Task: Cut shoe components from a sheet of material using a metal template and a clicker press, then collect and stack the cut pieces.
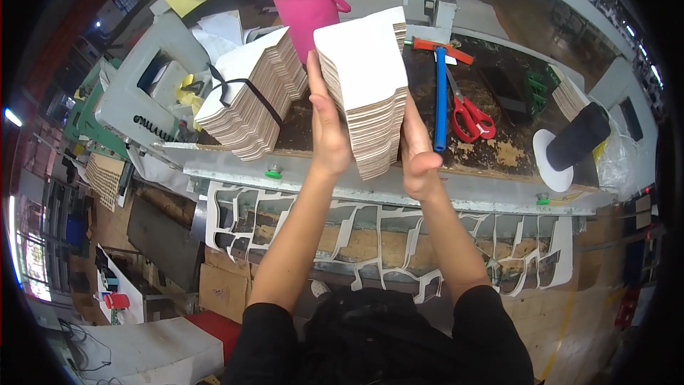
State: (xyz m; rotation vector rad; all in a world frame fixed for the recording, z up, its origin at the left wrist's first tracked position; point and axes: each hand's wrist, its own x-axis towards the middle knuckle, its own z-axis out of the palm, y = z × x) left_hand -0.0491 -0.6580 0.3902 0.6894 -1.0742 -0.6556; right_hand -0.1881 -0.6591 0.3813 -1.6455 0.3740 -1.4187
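Note:
Between my two palms I hold a tall stack of cut white pieces (367, 64), its layered edges white and brown. My left hand (329, 125) presses on its left side with the fingers pointing up along it. Against the right side lies my right hand (420, 153), its thumb standing out toward me and most of its fingers hidden behind the stack. To the left stands a similar stack of pieces (246, 110), tied with a black strap (260, 96). Just behind is a pink jug (303, 3) with a white band and a handle.
On the worn dark bench (509, 153), right of my hands, lie a blue tube (440, 100), red-handled scissors (472, 120), an orange-handled tool (445, 50) and a dark phone-like slab (502, 93). A black roll (578, 135) on a white disc stands farther right. White cut-out scrap sheeting (381, 242) hangs below the front edge.

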